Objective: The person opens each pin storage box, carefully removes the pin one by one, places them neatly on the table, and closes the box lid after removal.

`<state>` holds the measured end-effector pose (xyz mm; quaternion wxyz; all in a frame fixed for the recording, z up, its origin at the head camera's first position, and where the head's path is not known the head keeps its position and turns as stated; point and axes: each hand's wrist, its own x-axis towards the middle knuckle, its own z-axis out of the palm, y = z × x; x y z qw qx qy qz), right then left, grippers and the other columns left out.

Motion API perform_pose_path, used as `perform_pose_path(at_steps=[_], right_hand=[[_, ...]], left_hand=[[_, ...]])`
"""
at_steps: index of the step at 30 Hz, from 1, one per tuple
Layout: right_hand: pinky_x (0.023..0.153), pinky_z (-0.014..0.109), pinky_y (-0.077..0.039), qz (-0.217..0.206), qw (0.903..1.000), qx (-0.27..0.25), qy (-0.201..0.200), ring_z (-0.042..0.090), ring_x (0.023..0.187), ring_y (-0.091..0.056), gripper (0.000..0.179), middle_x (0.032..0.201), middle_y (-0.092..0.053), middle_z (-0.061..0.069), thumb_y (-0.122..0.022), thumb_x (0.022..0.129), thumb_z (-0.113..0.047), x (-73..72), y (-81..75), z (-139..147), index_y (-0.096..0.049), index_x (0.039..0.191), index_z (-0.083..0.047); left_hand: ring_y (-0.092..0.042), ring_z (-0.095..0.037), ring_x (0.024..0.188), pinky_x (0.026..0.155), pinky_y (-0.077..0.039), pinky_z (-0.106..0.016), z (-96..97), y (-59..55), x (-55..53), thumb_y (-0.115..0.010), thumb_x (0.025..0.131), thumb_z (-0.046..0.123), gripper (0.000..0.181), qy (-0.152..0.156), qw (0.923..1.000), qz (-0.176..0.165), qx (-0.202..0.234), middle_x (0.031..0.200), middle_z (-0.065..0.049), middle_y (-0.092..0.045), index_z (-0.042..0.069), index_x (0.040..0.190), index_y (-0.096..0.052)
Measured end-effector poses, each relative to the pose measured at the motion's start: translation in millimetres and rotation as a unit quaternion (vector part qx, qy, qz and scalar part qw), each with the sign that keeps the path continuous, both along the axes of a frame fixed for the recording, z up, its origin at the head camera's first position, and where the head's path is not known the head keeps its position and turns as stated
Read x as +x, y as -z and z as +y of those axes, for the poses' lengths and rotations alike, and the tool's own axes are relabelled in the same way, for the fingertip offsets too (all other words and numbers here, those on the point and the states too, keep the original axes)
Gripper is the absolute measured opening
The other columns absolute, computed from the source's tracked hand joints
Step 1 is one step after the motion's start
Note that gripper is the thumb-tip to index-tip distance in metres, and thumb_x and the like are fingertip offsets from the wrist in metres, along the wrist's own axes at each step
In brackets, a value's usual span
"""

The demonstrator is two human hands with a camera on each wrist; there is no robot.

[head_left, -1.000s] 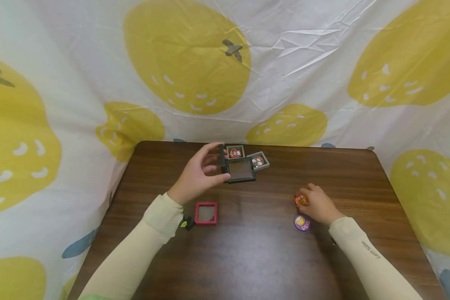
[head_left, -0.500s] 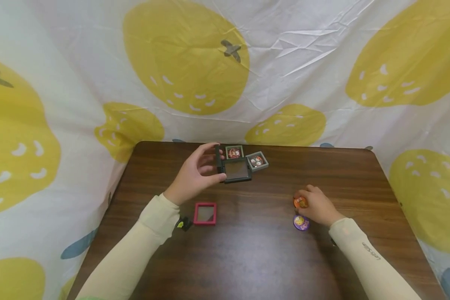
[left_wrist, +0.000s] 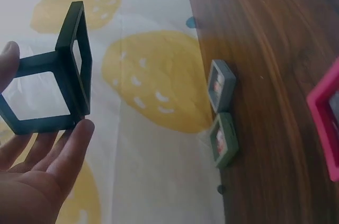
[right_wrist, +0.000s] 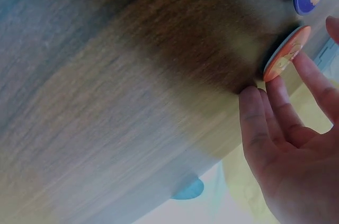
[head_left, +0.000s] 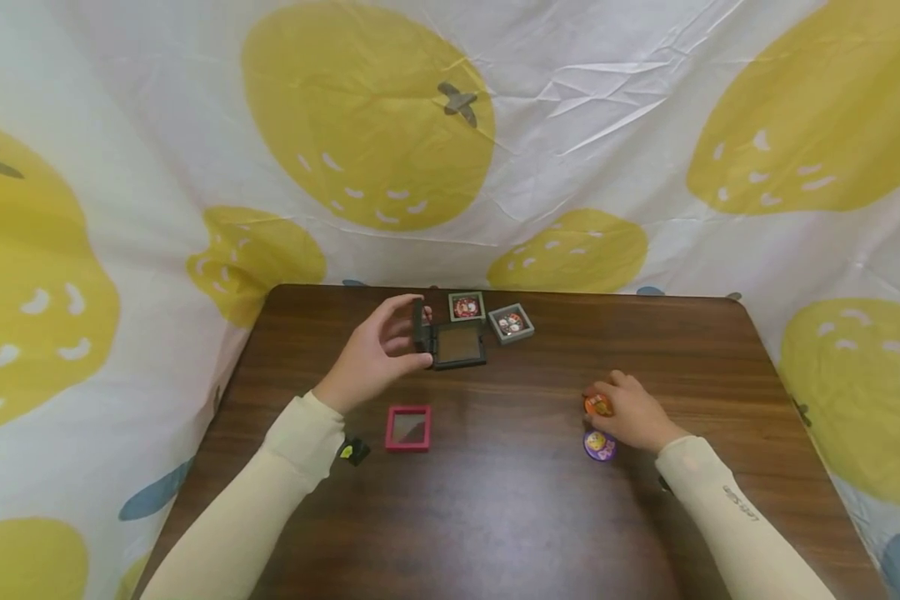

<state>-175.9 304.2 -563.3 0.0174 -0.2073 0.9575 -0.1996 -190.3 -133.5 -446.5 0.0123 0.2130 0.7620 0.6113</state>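
Observation:
My left hand (head_left: pixel 363 358) grips a black hinged display frame (head_left: pixel 459 364) by one side, thumb below and fingers behind. The frame stands unfolded, and its clear panes show nothing inside; in the left wrist view the frame (left_wrist: pixel 73 54) is held up, away from the tabletop. At the right, my right hand (head_left: pixel 633 412) reaches over a round orange badge (head_left: pixel 598 405). Seen from the right wrist, two fingertips touch the edge of the orange badge (right_wrist: pixel 288 54), with the thumb apart from it. A purple round badge (head_left: pixel 598 446) lies just beside the orange one.
At the back of the wooden table (head_left: pixel 540 517), a grey frame (head_left: pixel 512 337) and a greenish frame (head_left: pixel 467 319) each contain a round badge. A pink frame (head_left: pixel 408 447) lies left of centre. A lemon-print cloth (head_left: pixel 390 258) hangs behind the table.
My left hand has moved left with the black frame, uncovering more of the grey frame. The right hand stays at the orange badge, which has shifted slightly towards the purple one.

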Motion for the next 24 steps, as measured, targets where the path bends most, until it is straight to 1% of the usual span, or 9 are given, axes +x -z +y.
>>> perform_pose_path(at_steps=[5,8,10,15,20,24], right_hand=[[0.073,0.055,-0.058,-0.003,1.0,0.008,0.005,0.036,0.096,-0.057,0.045,0.105,-0.056,0.013,-0.091,0.086,-0.029,0.8,1.9,-0.9,-0.076,0.121,-0.006],[0.073,0.057,-0.058,-0.002,0.9998,0.018,0.007,0.038,0.099,-0.057,0.049,0.108,-0.056,0.015,-0.091,0.085,-0.03,0.4,4.4,-1.9,-0.075,0.124,-0.006],[0.073,0.058,-0.059,-0.004,0.9996,0.027,0.009,0.04,0.103,-0.056,0.052,0.111,-0.056,0.017,-0.091,0.085,-0.032,0.0,5.6,-3.1,-0.073,0.127,-0.006],[0.077,0.061,-0.059,-0.006,0.9984,0.053,0.019,0.043,0.108,-0.055,0.059,0.116,-0.055,0.02,-0.09,0.087,-0.035,-0.1,6.8,-6.0,-0.07,0.133,-0.003],[0.08,0.061,-0.059,0.0,0.9977,0.063,0.023,0.044,0.109,-0.055,0.063,0.118,-0.054,0.023,-0.09,0.087,-0.035,2.4,5.7,-7.9,-0.068,0.135,0.0],[0.08,0.062,-0.059,0.004,0.9977,0.061,0.027,0.045,0.11,-0.055,0.064,0.119,-0.054,0.024,-0.09,0.087,-0.035,3.9,7.4,-9.0,-0.068,0.135,0.0]], left_hand=[[-0.058,-0.042,0.136,0.104,-0.056,-0.042,-11.6,15.4,-5.1,-0.086,0.086,-0.013,0.082,-0.013,0.9998,-0.007,-0.015,0.149,-0.019,-0.06,0.004,0.157,-0.049],[-0.059,-0.04,0.136,0.105,-0.055,-0.042,-19.2,25.8,-8.3,-0.086,0.086,-0.013,0.082,-0.024,0.9992,-0.017,-0.026,0.15,-0.018,-0.06,0.004,0.156,-0.049],[-0.061,-0.039,0.134,0.105,-0.055,-0.042,-24.9,34.0,-11.6,-0.086,0.086,-0.013,0.081,-0.03,0.9987,-0.025,-0.033,0.151,-0.02,-0.059,0.004,0.156,-0.049],[-0.062,-0.041,0.132,0.104,-0.056,-0.042,-37.0,52.6,-22.3,-0.085,0.086,-0.014,0.082,-0.043,0.9965,-0.056,-0.045,0.152,-0.027,-0.056,0.001,0.156,-0.047],[-0.061,-0.042,0.134,0.106,-0.054,-0.045,-50.3,71.8,-32.9,-0.084,0.088,-0.012,0.083,-0.063,0.9926,-0.08,-0.065,0.153,-0.026,-0.054,0.0,0.159,-0.043],[-0.06,-0.044,0.135,0.108,-0.052,-0.051,-58.9,84.6,-36.7,-0.083,0.09,-0.012,0.082,-0.078,0.9892,-0.1,-0.073,0.154,-0.028,-0.053,-0.002,0.159,-0.041]])
